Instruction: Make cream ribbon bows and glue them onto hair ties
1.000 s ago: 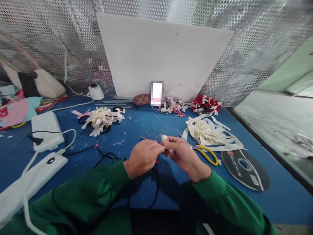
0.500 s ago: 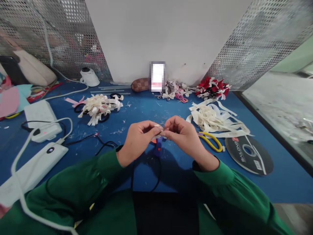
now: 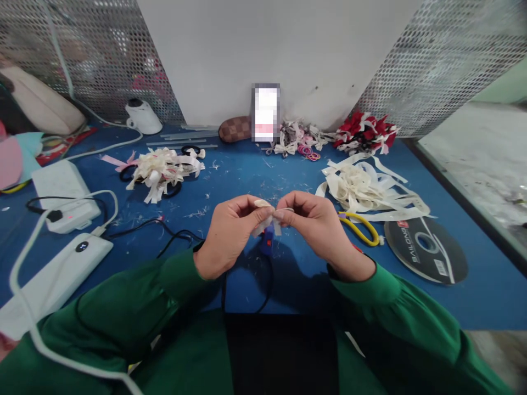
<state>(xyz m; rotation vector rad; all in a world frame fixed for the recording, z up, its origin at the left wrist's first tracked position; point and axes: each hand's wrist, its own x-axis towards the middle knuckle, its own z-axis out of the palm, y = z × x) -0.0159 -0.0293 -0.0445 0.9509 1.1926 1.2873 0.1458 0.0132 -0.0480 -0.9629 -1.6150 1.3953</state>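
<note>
My left hand [image 3: 230,233] and my right hand [image 3: 317,227] meet fingertip to fingertip near the middle of the view. Both pinch a small cream ribbon piece [image 3: 263,224], whose pale ends hang below the fingers. Just beneath it, a blue tool with a red switch [image 3: 267,241] lies on the blue table [image 3: 247,178], its black cord running toward me. To the right of my right hand are yellow-handled scissors [image 3: 360,227] and a heap of loose cream ribbon [image 3: 358,186]. Fingers cover part of the held piece.
Cream bows with black bands [image 3: 160,170] lie left. A white power bank [image 3: 57,280] and power strip [image 3: 66,192] with cables sit at far left. A black spool disc [image 3: 426,249] is right. Along the back stand a phone [image 3: 265,112], brown case [image 3: 234,129] and red bows [image 3: 364,131].
The ribbon piece now shows more between my fingers, with its ends hanging down. Both hands stay pinched together. The table's objects have shifted slightly up in view.
</note>
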